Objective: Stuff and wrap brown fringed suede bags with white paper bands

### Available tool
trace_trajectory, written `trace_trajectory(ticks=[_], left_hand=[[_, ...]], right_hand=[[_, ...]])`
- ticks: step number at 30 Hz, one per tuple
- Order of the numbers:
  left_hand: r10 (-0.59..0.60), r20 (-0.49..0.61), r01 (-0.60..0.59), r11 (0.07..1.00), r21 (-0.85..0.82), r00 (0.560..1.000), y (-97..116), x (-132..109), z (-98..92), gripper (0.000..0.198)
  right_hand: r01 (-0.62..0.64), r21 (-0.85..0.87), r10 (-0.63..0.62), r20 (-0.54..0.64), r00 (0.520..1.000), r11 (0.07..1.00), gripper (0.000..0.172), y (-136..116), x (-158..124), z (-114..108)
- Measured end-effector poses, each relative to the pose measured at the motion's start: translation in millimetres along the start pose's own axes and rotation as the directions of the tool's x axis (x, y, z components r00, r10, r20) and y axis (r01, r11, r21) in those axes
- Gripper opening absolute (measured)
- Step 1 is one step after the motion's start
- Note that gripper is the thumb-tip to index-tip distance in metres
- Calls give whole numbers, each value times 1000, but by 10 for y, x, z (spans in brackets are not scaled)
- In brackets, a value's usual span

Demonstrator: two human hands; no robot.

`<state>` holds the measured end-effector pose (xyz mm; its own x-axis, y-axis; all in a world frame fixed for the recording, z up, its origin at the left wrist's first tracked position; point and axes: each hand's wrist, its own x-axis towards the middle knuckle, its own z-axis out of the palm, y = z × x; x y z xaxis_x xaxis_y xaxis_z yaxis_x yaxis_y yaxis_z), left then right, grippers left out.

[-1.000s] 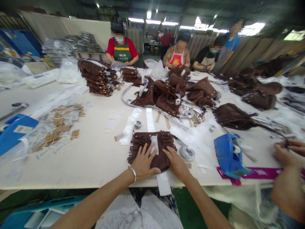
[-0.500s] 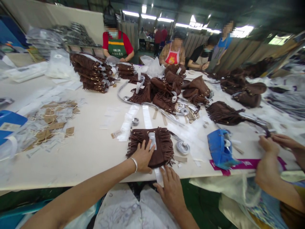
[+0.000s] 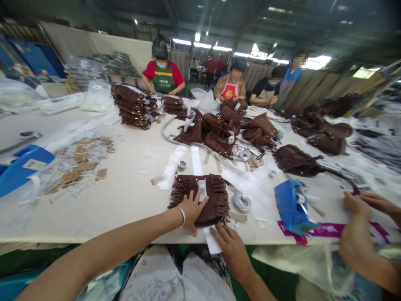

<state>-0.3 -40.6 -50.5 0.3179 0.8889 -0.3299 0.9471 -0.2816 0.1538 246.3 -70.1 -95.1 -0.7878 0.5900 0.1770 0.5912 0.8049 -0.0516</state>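
Note:
A dark brown fringed handbag [image 3: 216,200] lies flat on the table in front of me. A small grey-white wrapped piece [image 3: 202,190] sits at its upper middle. My left hand [image 3: 191,211] rests on the bag with spread fingers, the fingertips by that piece. Under the bag's near edge, a white paper strip [image 3: 211,242] sticks out and hangs over the table edge. My right hand [image 3: 232,248] is at the strip's right side with fingers stretched out, touching it near the bag's lower edge. A coiled, wrapped strap [image 3: 241,202] lies right of the bag.
Tags [image 3: 84,163] lie heaped at left near a blue container [image 3: 26,167]. Brown bags stand in a stack [image 3: 131,106] and lie piled [image 3: 216,129] beyond. A blue tape dispenser [image 3: 291,207] is at right, beside a co-worker's hands [image 3: 360,205] holding a bag strap.
My view has shifted slightly, so the scene sits lower and further right. The white strip now shows more below the bag, with my right hand against its side. My left hand stays on the bag.

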Motion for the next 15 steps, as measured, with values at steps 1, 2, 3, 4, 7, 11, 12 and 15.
trace_trajectory(ticks=[1, 2, 3, 4, 7, 11, 12, 15], left_hand=[[0, -8, 0, 1000, -1, 1000, -8, 11, 9, 156], [-2, -14, 2, 1000, -4, 1000, -14, 22, 13, 155], [-2, -20, 1, 1000, -11, 1000, -20, 30, 14, 153], [1, -23, -2, 1000, -18, 1000, -23, 35, 9, 150], [16, -29, -17, 1000, -24, 999, -19, 24, -15, 140], [35, -44, -34, 999, 12, 998, -1, -22, -46, 126], [39, -48, -39, 999, 16, 998, -2, -30, -57, 124], [55, -31, -54, 998, 7, 998, -30, -30, -115, 118]], right_hand=[[-9, 39, 9, -3, 1000, 999, 63, 22, 8, -18], [-19, 85, 19, 4, 1000, 996, 63, 42, 16, -36], [-29, 134, 27, 14, 1000, 991, 63, 59, 26, -52], [-35, 186, 32, 20, 999, 982, 61, 75, 36, -65], [-47, 336, 54, -11, 998, 941, 55, 117, 69, -75], [-102, 455, 149, -68, 987, 885, 48, 153, 119, -45], [-116, 466, 168, -71, 983, 877, 49, 156, 130, -38], [-134, 457, 192, -81, 978, 879, 54, 148, 153, -19]])
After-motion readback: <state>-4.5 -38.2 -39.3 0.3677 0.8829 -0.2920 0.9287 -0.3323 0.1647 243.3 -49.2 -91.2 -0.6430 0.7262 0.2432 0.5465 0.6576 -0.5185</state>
